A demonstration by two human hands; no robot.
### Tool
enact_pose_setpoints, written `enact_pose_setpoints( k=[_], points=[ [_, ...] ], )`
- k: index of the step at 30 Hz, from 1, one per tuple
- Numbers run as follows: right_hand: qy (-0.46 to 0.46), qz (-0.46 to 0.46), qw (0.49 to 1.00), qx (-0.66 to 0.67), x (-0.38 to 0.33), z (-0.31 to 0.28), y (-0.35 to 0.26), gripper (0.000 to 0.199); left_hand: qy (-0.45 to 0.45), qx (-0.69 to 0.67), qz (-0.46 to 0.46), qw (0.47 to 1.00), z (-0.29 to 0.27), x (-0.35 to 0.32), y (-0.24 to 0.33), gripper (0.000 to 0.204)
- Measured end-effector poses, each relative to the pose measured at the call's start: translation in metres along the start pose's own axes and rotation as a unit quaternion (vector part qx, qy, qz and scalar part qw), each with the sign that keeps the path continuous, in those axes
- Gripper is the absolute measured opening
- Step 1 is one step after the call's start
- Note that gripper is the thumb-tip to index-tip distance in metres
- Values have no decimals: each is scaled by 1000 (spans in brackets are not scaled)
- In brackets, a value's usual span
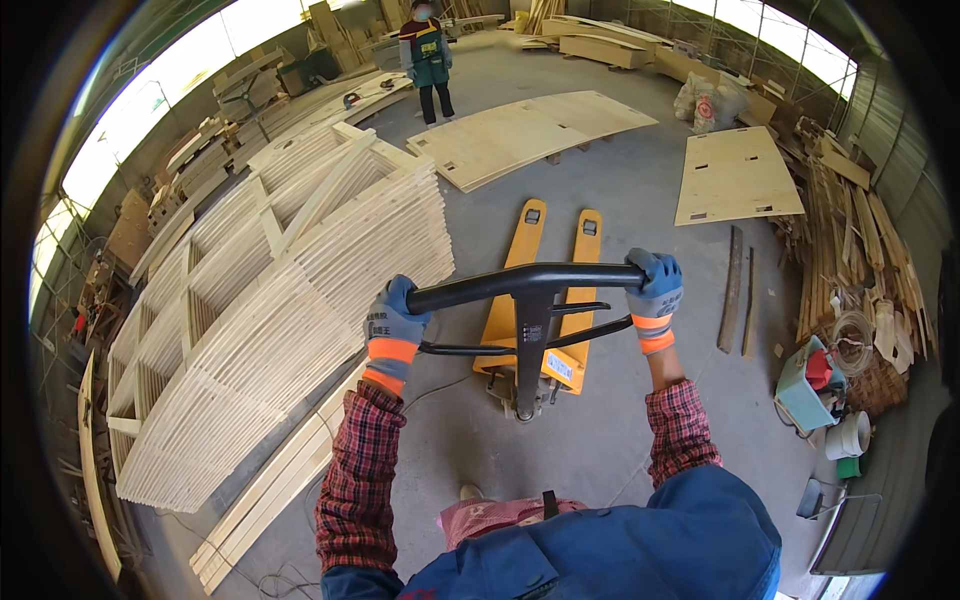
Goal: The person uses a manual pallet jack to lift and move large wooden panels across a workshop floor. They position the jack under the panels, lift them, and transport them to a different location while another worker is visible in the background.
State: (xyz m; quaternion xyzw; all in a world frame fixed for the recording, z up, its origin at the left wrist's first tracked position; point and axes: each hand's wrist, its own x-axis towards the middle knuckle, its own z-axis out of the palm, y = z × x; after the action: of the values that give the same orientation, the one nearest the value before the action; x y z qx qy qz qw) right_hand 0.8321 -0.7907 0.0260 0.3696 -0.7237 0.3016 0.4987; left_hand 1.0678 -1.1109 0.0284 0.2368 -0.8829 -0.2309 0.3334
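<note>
1. Presently, the yellow steel pallet truck with a black tiller [565,372] stands on the smooth grey floor [600,455] directly before the wearer, its forks pointing away.
2. The left hand [396,312], in a grey-and-blue glove with orange bands, has its fingers curled around the left end of the curved black handlebar [530,277]. The right hand [656,284], gloved alike, has its fingers wrapped around the right end. Exact thumb placement cannot be told.
3. Handling, as judged: heavy, rigid, not fragile; better rolled than lifted. The bar looks smooth; its two ends appear the sound holding points.
4. Floor: a thin dark cable [437,389] lies near the truck's left side; two dark narrow wooden strips [731,290] lie to the right.
5. Room: a workshop, with a tall stack of pale curved wooden frames [335,275] at left, a broad plywood panel [530,130] ahead, and a person in a green apron [430,68] beyond.
</note>
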Motion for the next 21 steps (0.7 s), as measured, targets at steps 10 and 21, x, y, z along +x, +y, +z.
enact_pose_setpoints(
  k=[10, 21],
  points=[
    [29, 55, 996, -65, 50, 156, 61, 26, -9, -1, 70, 997, 85, 173, -42, 29],
    [59, 78, 994, -54, 126, 348, 155, 20, 19, -25, 122, 992, 167, 332, -79, 27]
  ],
)
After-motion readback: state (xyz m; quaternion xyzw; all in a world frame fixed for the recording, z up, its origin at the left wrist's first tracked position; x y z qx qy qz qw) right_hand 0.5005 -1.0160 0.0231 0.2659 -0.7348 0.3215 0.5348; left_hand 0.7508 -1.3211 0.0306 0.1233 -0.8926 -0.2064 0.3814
